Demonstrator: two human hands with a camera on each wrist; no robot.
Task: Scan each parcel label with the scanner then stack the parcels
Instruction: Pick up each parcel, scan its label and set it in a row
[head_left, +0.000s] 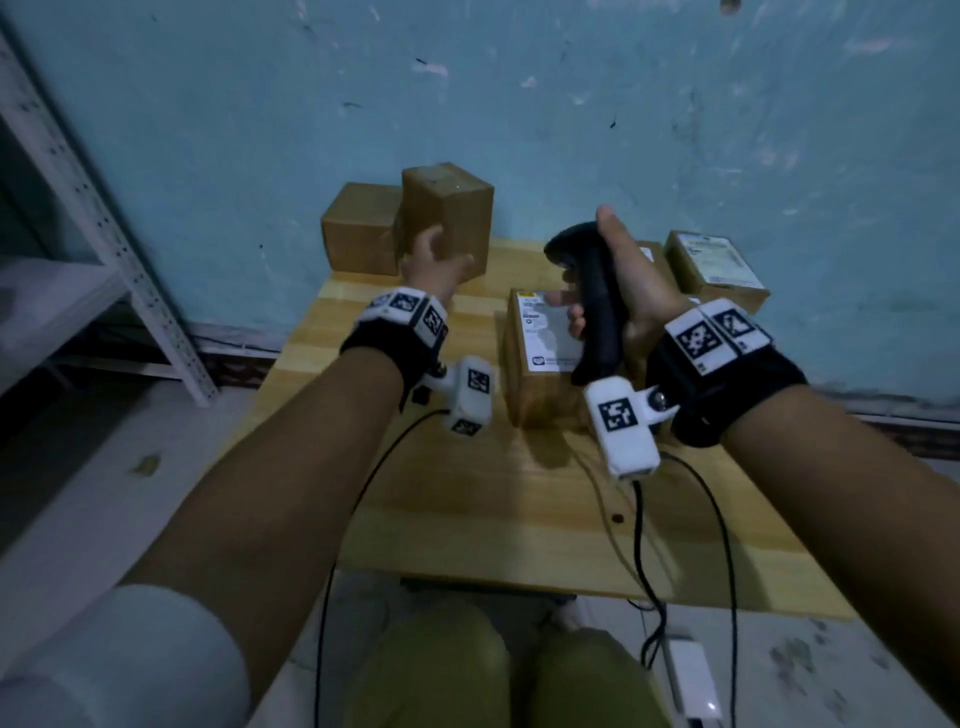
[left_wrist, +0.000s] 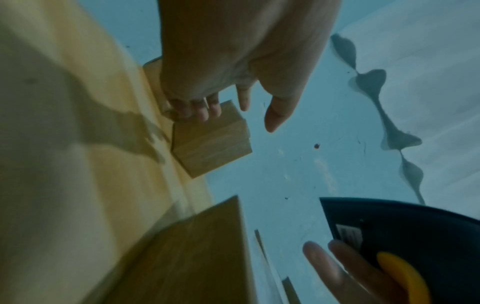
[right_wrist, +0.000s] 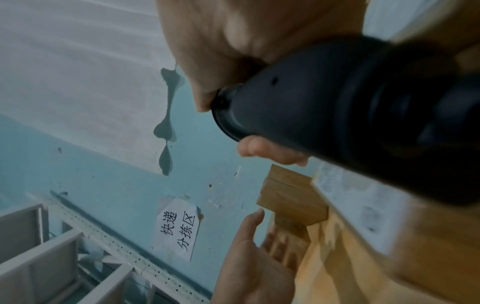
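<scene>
Two plain brown parcels are stacked at the table's back left, the upper parcel on the lower parcel. My left hand is at the upper parcel's near face with fingers straight and thumb spread; contact cannot be told. My right hand grips a black scanner by its handle, held above a labelled parcel at the table's middle. Another labelled parcel lies at the back right, and a third peeks out behind my right hand.
The wooden table stands against a blue wall. A white metal rack stands on the left. Black cables run from my wrists over the table's front edge to a white adapter on the floor. A paper sign hangs on the wall.
</scene>
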